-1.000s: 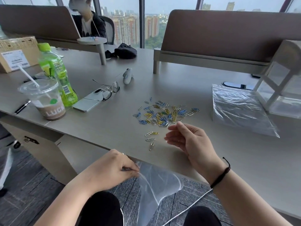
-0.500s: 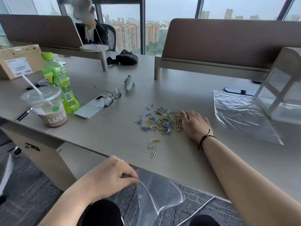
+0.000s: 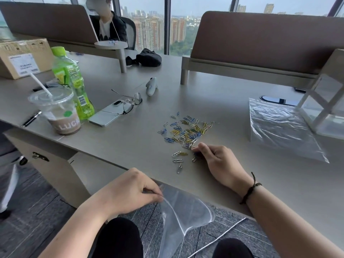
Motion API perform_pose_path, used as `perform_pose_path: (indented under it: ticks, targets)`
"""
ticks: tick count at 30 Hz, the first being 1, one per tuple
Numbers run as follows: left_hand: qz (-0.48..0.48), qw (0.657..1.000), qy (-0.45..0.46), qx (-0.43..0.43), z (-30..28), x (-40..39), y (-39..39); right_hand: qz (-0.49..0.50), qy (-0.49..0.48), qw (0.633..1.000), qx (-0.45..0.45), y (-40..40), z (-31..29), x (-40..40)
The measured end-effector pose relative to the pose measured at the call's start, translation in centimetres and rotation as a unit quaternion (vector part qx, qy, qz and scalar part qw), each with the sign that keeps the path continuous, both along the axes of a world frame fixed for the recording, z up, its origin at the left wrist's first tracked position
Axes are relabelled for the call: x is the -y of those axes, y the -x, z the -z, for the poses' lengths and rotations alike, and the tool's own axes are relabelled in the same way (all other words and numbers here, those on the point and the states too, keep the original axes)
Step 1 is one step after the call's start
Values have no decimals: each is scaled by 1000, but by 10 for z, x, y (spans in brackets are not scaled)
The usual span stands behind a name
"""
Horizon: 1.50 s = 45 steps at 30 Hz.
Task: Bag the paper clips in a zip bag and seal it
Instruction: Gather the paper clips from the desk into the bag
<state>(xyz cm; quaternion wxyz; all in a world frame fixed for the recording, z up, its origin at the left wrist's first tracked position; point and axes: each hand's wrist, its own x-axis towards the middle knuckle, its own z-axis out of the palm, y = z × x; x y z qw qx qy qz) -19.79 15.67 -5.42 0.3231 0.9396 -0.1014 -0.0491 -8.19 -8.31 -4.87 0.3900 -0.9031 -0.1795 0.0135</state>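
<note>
Paper clips (image 3: 187, 130) scattered mid-table (image 3: 214, 101), nearest ones touching right hand (image 3: 216, 161). Fingers curled, pinching clips at the heap's near edge; 4 strays (image 3: 178, 161) just left of it. Left hand (image 3: 134, 189) below the table's front edge, pinching zip bag (image 3: 184, 211) by its rim, mouth gaping. Bare surface between heap and spare bag (image 3: 279, 129) far right.

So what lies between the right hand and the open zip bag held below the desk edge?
In the head view, only bare desk separates the right hand from the zip bag; loose paper clips lie just left.
</note>
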Motion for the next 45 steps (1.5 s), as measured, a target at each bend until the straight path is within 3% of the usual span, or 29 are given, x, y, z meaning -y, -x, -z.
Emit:
perform_pose_path:
  ticks: [6, 9, 12, 19, 24, 28, 36, 40, 45]
  targets:
    - [3, 999, 33, -8, 5, -2, 1, -77, -77, 993, -44, 38, -2, -3]
    - [8, 999, 36, -6, 6, -3, 0, -102, -187, 967, -138, 56, -8, -6]
    - [16, 999, 44, -4, 6, -3, 0, -83, -293, 927, -221, 72, -10, -12]
    - [22, 999, 45, -3, 9, -3, 0, -56, -394, 871, -288, 92, -12, -26]
    - [10, 999, 43, 6, 9, -3, 0, 12, -466, 845, -262, 55, -19, -25]
    - [10, 999, 32, 21, 6, -1, 1, 5, -436, 885, -165, 18, -17, -31]
    - [6, 999, 45, 18, 10, -4, 0, -85, -260, 956, -105, -11, -1, -63]
    - [9, 998, 48, 26, 11, -4, -1, -114, -210, 969, -60, -8, 8, -65]
    - [6, 998, 50, 26, 14, -5, -2, -144, -201, 966, -76, -3, 3, -65]
